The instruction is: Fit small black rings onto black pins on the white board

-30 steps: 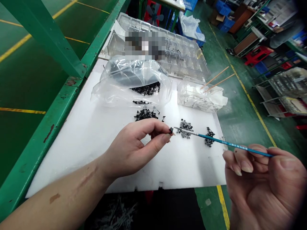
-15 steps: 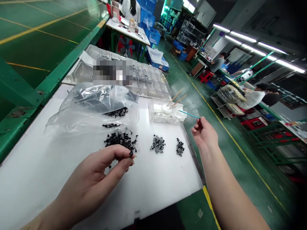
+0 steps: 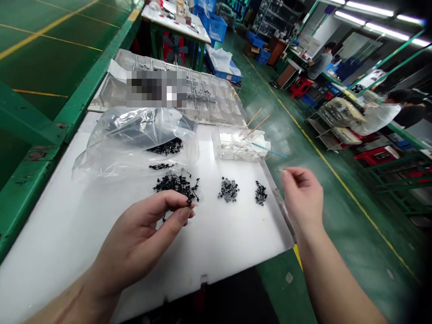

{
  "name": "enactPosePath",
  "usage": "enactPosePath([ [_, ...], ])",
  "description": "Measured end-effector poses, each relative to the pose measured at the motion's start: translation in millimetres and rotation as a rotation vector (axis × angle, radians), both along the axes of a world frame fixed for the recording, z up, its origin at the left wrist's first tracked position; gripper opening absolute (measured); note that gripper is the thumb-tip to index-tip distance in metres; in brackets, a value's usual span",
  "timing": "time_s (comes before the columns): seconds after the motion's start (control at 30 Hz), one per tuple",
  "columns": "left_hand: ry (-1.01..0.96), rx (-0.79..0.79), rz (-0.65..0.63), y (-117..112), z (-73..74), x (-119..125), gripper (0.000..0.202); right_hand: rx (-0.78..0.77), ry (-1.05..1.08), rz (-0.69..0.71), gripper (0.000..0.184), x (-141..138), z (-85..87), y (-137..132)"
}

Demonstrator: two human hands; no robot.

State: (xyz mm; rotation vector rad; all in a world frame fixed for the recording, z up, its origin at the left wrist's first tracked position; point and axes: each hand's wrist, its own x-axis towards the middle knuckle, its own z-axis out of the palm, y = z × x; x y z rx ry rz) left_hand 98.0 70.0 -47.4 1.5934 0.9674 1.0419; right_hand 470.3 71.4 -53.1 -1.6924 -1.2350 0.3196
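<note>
My left hand [image 3: 145, 238] is closed in a pinch on a small black plastic part [image 3: 189, 202], partly hidden by the fingertips. Just behind it lies a heap of black stick-like plastic parts [image 3: 173, 183] on the white tabletop [image 3: 232, 243]. My right hand [image 3: 303, 195] hovers past the table's right edge, fingers curled in, with nothing visible in them. Close to its fingertips, but apart from them, a thin blue stick [image 3: 272, 150] pokes out of a clear box [image 3: 218, 146] lined with white tissue. Two wooden sticks [image 3: 258, 125] lean in the same box.
Small grey-black rings [image 3: 228, 189] and a smaller black pile [image 3: 260, 193] lie to the right. A clear plastic bag [image 3: 97, 153] holds more black parts. Behind stands a compartment tray [image 3: 219, 105]. A green metal beam [image 3: 79, 105] runs along the left. People sit at far benches.
My right hand has let go of the blue stick and drawn back from it, fingers curling. The stick now rests in the box. My left hand keeps its pinch; the camera view has shifted.
</note>
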Motion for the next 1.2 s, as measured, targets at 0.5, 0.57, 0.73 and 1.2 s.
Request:
enactPosePath([
  [0.5,-0.063,-0.061,-0.002,-3.4,-5.1,1.7,0.006,-0.351,-0.353,0.216,0.013,-76.3,-32.4,-27.0],
  [0.57,-0.06,-0.061,-0.005,-3.7,-2.6,3.8,0.008,-0.333,-0.351,0.224,0.014,-72.6,-32.6,-27.8],
  [0.73,-0.079,-0.075,-0.008,-3.5,1.2,6.7,0.011,-0.278,-0.329,0.174,0.018,-67.7,-32.6,-33.5],
  [1.2,-0.025,-0.012,-0.053,0.2,4.2,7.0,0.01,-0.287,0.713,0.551,0.009,-152.6,49.0,-30.8],
])
